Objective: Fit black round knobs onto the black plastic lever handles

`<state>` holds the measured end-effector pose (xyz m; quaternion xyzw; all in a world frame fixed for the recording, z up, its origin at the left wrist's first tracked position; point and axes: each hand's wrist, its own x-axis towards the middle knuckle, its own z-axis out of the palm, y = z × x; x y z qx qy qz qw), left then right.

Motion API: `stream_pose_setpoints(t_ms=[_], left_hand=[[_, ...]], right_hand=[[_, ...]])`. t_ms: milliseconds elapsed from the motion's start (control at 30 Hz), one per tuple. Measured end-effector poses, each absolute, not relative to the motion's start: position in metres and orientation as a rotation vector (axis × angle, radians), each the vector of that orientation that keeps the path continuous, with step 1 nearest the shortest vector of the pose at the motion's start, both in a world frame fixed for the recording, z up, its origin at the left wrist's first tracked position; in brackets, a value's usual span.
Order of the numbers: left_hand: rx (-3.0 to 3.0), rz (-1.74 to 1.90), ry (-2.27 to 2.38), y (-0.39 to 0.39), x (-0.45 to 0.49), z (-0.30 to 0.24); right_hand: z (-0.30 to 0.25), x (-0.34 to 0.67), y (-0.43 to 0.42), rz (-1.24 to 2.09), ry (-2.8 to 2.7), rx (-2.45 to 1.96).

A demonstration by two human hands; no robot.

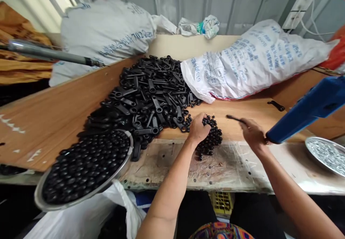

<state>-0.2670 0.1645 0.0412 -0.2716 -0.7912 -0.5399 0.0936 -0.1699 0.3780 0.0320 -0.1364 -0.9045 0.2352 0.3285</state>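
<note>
My left hand (199,128) reaches into a small heap of round black knobs (212,138), its fingers curled and partly hidden. What it pinches, if anything, I cannot make out. My right hand (252,134) is closed on the end of a slim black crank handle arm (233,118), which points left toward the heap. Just right of this hand hangs a blue tool body (307,109), its lower tip close to the wrist. Behind my left hand lies a big pile of similar black crank handle arms (153,91).
A metal bowl (131,149) full of black knobs stands at the left front. At the right is a bowl (309,149) of small silvery parts. A printed white sack (250,59) lies behind; a grey rod-like tool (54,54) juts in at left. One loose arm (276,105) lies right.
</note>
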Motion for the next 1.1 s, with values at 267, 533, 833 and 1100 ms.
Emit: stream_pose_setpoints(t_ms=[267,533,833,1100], left_hand=[[0.196,-2.078,-1.399,0.112,-0.303,0.057],[0.278,-2.094,-1.336,0.098,-0.305,0.063],[0.340,-2.146,-1.252,0.089,-0.305,0.067],[-0.050,-2.557,-1.356,0.123,-0.291,0.065]], right_hand=[[0.029,-0.218,0.300,0.263,-2.538,0.160],[0.016,-0.268,0.190,-0.049,-2.879,0.431],[0.025,-0.271,0.203,1.343,-2.663,0.238],[0.067,-0.248,0.236,2.789,-1.436,0.194]])
